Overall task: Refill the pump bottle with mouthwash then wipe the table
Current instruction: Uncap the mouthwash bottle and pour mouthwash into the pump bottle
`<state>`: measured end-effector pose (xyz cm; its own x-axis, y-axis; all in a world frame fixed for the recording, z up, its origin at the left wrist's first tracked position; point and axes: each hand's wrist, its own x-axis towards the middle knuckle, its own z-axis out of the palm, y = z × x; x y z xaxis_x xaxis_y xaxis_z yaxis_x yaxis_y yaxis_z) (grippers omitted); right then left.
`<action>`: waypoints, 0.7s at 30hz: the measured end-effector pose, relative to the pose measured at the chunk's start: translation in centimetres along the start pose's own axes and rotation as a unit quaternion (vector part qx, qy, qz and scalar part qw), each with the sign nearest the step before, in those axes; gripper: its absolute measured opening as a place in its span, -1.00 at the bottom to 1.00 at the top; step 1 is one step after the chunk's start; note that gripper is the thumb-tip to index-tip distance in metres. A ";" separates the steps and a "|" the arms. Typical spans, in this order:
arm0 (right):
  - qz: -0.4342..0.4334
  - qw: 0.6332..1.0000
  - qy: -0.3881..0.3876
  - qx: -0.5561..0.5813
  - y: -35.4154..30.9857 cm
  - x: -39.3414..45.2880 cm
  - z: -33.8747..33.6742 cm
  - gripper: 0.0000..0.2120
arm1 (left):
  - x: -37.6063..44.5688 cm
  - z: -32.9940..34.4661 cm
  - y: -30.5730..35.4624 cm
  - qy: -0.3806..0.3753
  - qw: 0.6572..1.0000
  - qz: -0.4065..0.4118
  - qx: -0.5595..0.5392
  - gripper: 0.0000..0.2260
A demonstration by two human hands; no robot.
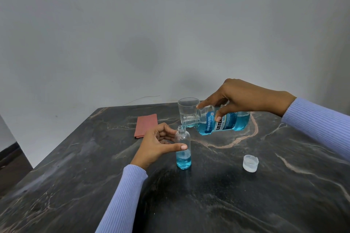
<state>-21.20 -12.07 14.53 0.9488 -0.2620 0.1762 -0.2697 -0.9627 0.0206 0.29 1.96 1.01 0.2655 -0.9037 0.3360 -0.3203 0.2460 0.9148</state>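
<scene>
A person in ribbed lilac sleeves pours blue mouthwash at a dark, veined marble table [246, 204]. Nearest, at 4 o'clock of the small pump bottle [183, 149], lies a translucent plastic cap [250, 163], mouth up. The clear, slim bottle stands upright at centre, about a third full; light and tippy, it looks best steadied at its waist, where the left hand [161, 145] curls thumb and fingers round it. At 1 o'clock the right hand [244, 98] grips the tilted mouthwash bottle [221, 121] by its shoulders, neck just over the small mouth; its smooth, labelled plastic may turn slippery if wet. Behind stands a clear glass tumbler [187, 108]; at 11 o'clock, a folded reddish cloth [146, 125] lies flat.
</scene>
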 end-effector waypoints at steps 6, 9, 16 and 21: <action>0.001 1.000 0.004 0.006 0.2 0.0 0.1 -0.52 | 0.0 -0.1 -0.1 -0.001 1.000 0.002 -0.002 -0.61; -0.006 1.000 0.003 0.003 0.2 0.0 0.1 -0.52 | 0.1 -0.1 -0.3 -0.002 1.000 -0.001 -0.002 -0.68; -0.009 1.000 0.000 0.005 0.2 0.0 0.0 -0.52 | 0.1 -0.1 -0.2 0.001 1.000 0.002 -0.002 -0.66; -0.010 1.000 0.000 0.001 0.2 0.1 -0.1 -0.52 | 0.1 -0.1 -0.2 0.002 1.000 0.000 -0.003 -0.68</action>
<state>-21.19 -12.26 14.66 0.9542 -0.2420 0.1759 -0.2496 -0.9681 0.0220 0.44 1.83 0.84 0.2698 -0.9024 0.3360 -0.3152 0.2470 0.9163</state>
